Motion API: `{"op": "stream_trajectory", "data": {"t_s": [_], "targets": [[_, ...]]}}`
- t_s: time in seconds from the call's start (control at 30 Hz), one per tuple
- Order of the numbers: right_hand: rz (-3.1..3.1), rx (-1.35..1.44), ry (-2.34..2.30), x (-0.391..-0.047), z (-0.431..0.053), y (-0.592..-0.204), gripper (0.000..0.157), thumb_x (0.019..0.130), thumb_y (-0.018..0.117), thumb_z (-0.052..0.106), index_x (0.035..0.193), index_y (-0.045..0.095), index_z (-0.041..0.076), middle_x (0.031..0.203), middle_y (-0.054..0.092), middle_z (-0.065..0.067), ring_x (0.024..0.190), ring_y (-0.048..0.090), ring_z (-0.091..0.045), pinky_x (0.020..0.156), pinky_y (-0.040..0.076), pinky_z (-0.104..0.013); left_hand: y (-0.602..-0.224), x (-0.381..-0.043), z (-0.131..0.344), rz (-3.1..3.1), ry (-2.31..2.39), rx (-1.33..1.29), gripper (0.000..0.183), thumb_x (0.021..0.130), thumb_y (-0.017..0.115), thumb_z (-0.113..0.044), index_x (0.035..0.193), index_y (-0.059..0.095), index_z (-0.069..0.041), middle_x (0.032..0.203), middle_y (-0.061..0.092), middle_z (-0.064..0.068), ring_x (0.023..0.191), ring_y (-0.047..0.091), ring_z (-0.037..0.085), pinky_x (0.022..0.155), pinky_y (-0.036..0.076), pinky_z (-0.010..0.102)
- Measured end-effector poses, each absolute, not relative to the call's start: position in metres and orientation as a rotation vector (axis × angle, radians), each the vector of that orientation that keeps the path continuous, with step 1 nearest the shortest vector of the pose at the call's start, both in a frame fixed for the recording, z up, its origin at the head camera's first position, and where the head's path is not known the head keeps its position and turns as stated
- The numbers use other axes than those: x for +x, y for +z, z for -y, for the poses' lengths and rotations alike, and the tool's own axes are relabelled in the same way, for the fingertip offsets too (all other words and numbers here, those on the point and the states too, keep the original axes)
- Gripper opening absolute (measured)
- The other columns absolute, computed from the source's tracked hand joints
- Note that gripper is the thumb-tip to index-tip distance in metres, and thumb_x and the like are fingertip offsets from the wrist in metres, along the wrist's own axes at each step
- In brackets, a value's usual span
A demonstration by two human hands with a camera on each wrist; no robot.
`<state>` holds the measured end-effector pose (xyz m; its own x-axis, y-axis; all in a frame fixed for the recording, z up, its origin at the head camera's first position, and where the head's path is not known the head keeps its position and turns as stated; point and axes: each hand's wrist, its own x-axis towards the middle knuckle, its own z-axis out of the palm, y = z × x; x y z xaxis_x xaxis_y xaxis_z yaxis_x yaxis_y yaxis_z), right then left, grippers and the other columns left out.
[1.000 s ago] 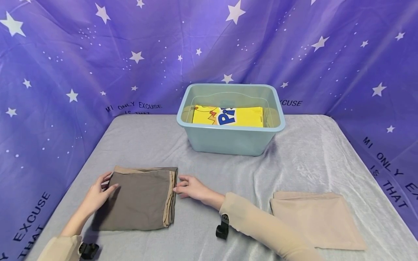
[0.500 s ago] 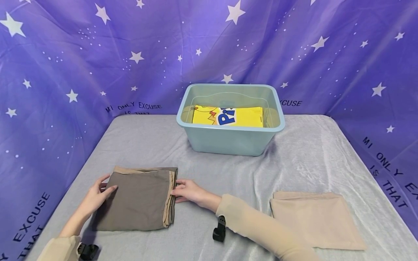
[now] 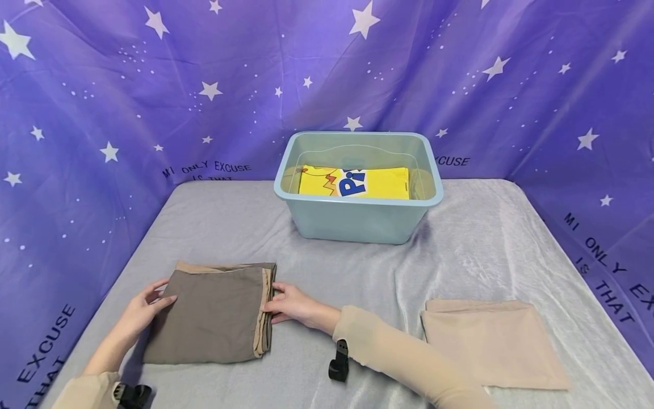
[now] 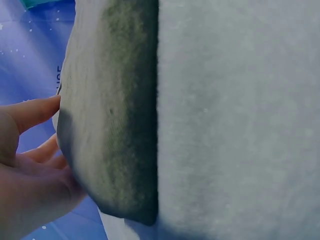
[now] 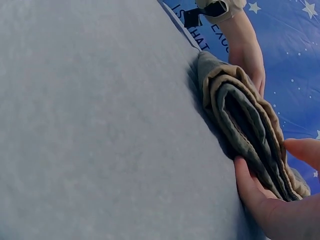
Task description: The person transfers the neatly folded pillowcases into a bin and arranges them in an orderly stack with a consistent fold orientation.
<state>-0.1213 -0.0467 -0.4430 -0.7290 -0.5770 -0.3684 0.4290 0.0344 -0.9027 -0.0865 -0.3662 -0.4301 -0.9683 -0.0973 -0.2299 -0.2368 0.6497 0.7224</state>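
Observation:
A folded grey-brown cloth (image 3: 212, 318) with tan inner layers lies at the front left of the table. My left hand (image 3: 140, 309) holds its left side, thumb on top and fingers at the edge, partly hidden. On the opposite side, my right hand (image 3: 296, 305) pinches the layered edge. The right wrist view shows the stacked folds (image 5: 245, 120) between that thumb and the fingers beneath. In the left wrist view, the left thumb (image 4: 37, 111) touches the margin of the cloth.
A light blue plastic bin (image 3: 357, 221) stands at the back middle, with a folded yellow printed cloth (image 3: 383, 183) inside. A folded beige cloth (image 3: 501, 343) lies at the front right, beside the right sleeve. Purple star-patterned curtain (image 3: 245, 68) surrounds the grey table cover (image 3: 219, 221).
My right hand has moved left onto the cloth's right edge, and its thumb now lies over the layers. My left hand has shifted slightly down and left. The view has shifted slightly.

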Motion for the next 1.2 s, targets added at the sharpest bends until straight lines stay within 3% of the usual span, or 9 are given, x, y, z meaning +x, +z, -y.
{"op": "stream_trajectory", "data": {"t_s": [0.1, 0.13, 0.2, 0.33, 0.43, 0.57, 0.87, 1.2], "targets": [[-1.610, -0.159, -1.762, -0.120, 0.049, -0.442, 0.071, 0.080, 0.058, -0.002, 0.137, 0.016, -0.005, 0.102, 0.060, -0.018, 0.090, 0.060, -0.025, 0.070, 0.051, -0.037, -0.429, -0.085, 0.367, -2.636, 1.296, -0.297, 0.067, 0.088, 0.054, -0.028, 0.135, 0.022, 0.006, 0.126, 0.033, 0.033, 0.109, 0.037, 0.032, 0.083, 0.036, 0.039], [-1.616, -0.160, -1.756, -0.119, 0.049, -0.442, 0.071, 0.080, 0.058, -0.001, 0.137, 0.015, -0.005, 0.103, 0.060, -0.018, 0.090, 0.060, -0.025, 0.070, 0.051, -0.037, -0.429, -0.085, 0.367, -2.613, 1.328, -0.307, 0.067, 0.088, 0.055, -0.028, 0.136, 0.022, 0.004, 0.128, 0.031, 0.032, 0.112, 0.033, 0.033, 0.084, 0.035, 0.039], [-1.625, -0.163, -1.748, -0.119, 0.050, -0.441, 0.072, 0.080, 0.058, -0.001, 0.138, 0.015, -0.004, 0.104, 0.059, -0.019, 0.090, 0.060, -0.025, 0.070, 0.051, -0.036, -0.429, -0.084, 0.369, -2.573, 1.393, -0.326, 0.065, 0.087, 0.056, -0.028, 0.138, 0.024, -0.003, 0.130, 0.031, 0.028, 0.110, 0.037, 0.021, 0.084, 0.036, 0.032], [-1.624, -0.164, -1.751, -0.118, 0.052, -0.441, 0.074, 0.080, 0.058, -0.001, 0.138, 0.014, -0.002, 0.106, 0.059, -0.019, 0.090, 0.060, -0.026, 0.071, 0.051, -0.036, -0.427, -0.082, 0.372, -2.443, 1.601, -0.318, 0.052, 0.086, 0.058, -0.020, 0.133, 0.036, -0.024, 0.112, 0.051, -0.003, 0.090, 0.047, -0.003, 0.071, 0.042, 0.020], [-1.625, -0.164, -1.757, -0.118, 0.053, -0.441, 0.074, 0.080, 0.059, -0.001, 0.139, 0.014, 0.000, 0.107, 0.059, -0.017, 0.089, 0.060, -0.025, 0.071, 0.051, -0.036, -0.425, -0.081, 0.374, -2.331, 1.741, -0.289, 0.046, 0.086, 0.057, -0.014, 0.123, 0.041, -0.037, 0.094, 0.051, -0.023, 0.082, 0.052, -0.003, 0.067, 0.044, 0.022], [-1.636, -0.159, -1.773, -0.118, 0.055, -0.441, 0.073, 0.079, 0.059, -0.001, 0.139, 0.017, 0.003, 0.105, 0.060, -0.016, 0.086, 0.061, -0.022, 0.070, 0.051, -0.035, -0.423, -0.081, 0.374, -2.261, 1.833, -0.275, 0.045, 0.087, 0.056, -0.011, 0.119, 0.045, -0.041, 0.093, 0.050, -0.026, 0.083, 0.051, -0.003, 0.068, 0.043, 0.021], [-1.617, -0.125, -1.803, -0.118, 0.058, -0.440, 0.072, 0.079, 0.058, -0.003, 0.139, 0.018, 0.005, 0.110, 0.057, -0.015, 0.088, 0.060, -0.021, 0.069, 0.050, -0.035, -0.420, -0.082, 0.371, -2.072, 2.062, -0.228, 0.039, 0.087, 0.052, -0.004, 0.108, 0.054, -0.037, 0.095, 0.060, -0.017, 0.081, 0.057, 0.004, 0.065, 0.048, 0.025], [-1.627, -0.113, -1.847, -0.118, 0.059, -0.439, 0.071, 0.078, 0.058, -0.006, 0.138, 0.022, 0.007, 0.106, 0.060, -0.016, 0.082, 0.060, -0.018, 0.061, 0.048, -0.030, -0.413, -0.084, 0.364, -2.042, 2.111, -0.214, 0.036, 0.086, 0.053, -0.003, 0.103, 0.057, -0.035, 0.095, 0.060, -0.015, 0.083, 0.057, 0.002, 0.066, 0.048, 0.022]]}}
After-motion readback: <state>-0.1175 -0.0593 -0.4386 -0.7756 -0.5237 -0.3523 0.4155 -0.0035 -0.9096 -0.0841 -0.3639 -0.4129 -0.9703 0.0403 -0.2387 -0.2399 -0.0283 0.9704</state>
